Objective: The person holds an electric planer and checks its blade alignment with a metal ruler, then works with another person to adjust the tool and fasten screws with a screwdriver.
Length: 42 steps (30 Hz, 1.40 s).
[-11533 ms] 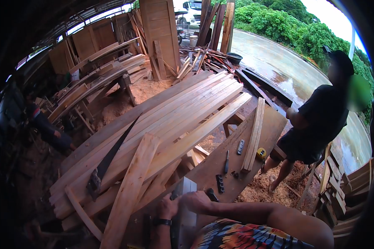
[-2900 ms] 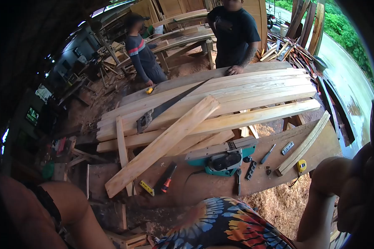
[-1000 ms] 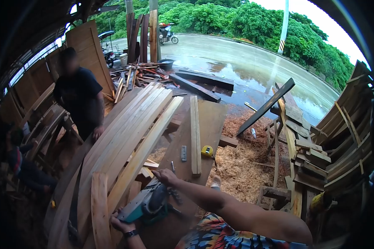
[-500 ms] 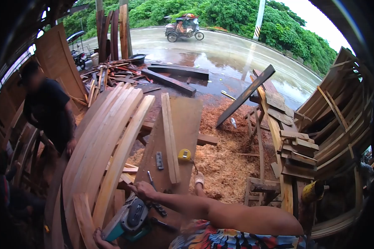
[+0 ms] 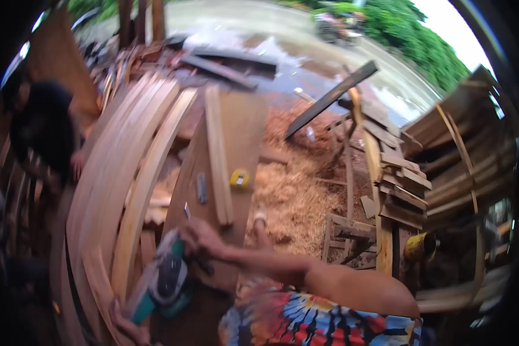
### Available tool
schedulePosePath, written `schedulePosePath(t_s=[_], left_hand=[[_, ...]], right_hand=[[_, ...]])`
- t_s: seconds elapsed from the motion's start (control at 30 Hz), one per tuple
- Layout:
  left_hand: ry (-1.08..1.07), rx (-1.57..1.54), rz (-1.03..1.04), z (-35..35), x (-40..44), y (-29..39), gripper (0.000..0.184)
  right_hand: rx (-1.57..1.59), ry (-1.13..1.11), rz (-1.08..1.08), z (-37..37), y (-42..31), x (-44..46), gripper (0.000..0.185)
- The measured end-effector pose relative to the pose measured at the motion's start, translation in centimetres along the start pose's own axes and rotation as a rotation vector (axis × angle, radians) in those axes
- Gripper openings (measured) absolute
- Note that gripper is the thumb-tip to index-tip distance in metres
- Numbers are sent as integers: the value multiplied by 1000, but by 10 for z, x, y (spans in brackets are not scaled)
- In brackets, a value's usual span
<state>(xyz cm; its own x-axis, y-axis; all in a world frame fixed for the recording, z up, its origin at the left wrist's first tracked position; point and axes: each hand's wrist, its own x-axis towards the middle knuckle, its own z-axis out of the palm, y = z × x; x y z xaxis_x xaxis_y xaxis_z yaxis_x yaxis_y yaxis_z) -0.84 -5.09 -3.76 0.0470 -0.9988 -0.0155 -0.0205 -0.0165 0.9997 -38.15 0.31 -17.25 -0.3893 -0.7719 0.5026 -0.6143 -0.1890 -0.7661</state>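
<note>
Motion blurs the teal and grey power planer (image 5: 167,278), which slants over the brown board (image 5: 243,130) near my body. At its lower left end my left hand (image 5: 128,326) is closed on it, fingers smeared. My right hand (image 5: 205,239) is closed at its upper end. Ahead on the board lie a long wooden piece (image 5: 218,155), a yellow tape measure (image 5: 239,178) and a small grey block (image 5: 202,188). Dark tools beside the planer are partly hidden by my right hand and forearm.
Long planks (image 5: 112,173) run along the left, where a person in dark clothes (image 5: 43,127) stands with a hand near them. Wood shavings (image 5: 297,202) cover the ground. Stacked offcuts (image 5: 403,190) and a slanting dark beam (image 5: 331,101) are to the right.
The planer, lying on the board in an earlier frame, came into both hands and now slants more steeply. The view has swung toward the right side. A vehicle on the road has moved right.
</note>
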Motion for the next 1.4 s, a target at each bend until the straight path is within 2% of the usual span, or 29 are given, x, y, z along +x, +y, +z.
schedulePosePath(t_s=[0.07, 0.1, 0.13, 0.17, 0.2, 0.23, 0.33, 0.5, 0.73, 0.83, 0.93, 1.03, 1.13, 1.17, 1.27, 1.3, 1.4], left_hand=[[-1, -15, -37, -22, -22, 2, 40], [71, -377, -229, -1, -24, 38, 33], [210, -300, -248, 8, -17, 43, 30], [186, -154, -182, 10, -14, 45, 38], [168, -83, -167, 19, -15, 61, 35], [144, -44, -121, 19, -12, 60, 33], [189, 0, -121, 25, -16, 59, 29], [170, -46, -97, 24, -12, 60, 20], [102, -84, -66, 27, -6, 63, 18], [138, -67, -78, 29, -10, 65, 17], [149, -46, -104, 29, -12, 66, 19], [155, -33, -109, 25, -13, 60, 23], [154, -7, -111, 26, -14, 62, 22], [156, -9, -109, 27, -14, 63, 22], [154, -16, -101, 30, -16, 65, 21], [152, -19, -97, 31, -17, 64, 20], [161, -25, -107, 29, -19, 59, 18]], right_hand=[[-91, -154, 20, -54, -6, -31, 47], [-137, -232, 24, -84, -11, -42, 52], [-105, -208, 10, -117, -75, -14, 48], [-129, -255, 131, -131, -94, -12, 44], [-74, -261, 244, -131, -86, -24, 41], [-199, -362, 274, -139, -91, -27, 38], [-42, -494, 480, -132, -72, -61, 35], [-85, -709, 309, -115, -87, -72, 28], [-149, -960, 276, -82, -106, -72, 27], [-204, -962, 321, -80, -109, -66, 27], [-158, -877, 272, -86, -99, -64, 26], [-101, -737, 210, -91, -94, -50, 25], [-50, -581, 251, -93, -103, -25, 30], [-49, -575, 228, -91, -98, -20, 44], [-43, -441, 142, -82, -100, -2, 55], [-66, -494, 143, -81, -105, 8, 67], [-105, -500, 1, -67, -108, 30, 74]])
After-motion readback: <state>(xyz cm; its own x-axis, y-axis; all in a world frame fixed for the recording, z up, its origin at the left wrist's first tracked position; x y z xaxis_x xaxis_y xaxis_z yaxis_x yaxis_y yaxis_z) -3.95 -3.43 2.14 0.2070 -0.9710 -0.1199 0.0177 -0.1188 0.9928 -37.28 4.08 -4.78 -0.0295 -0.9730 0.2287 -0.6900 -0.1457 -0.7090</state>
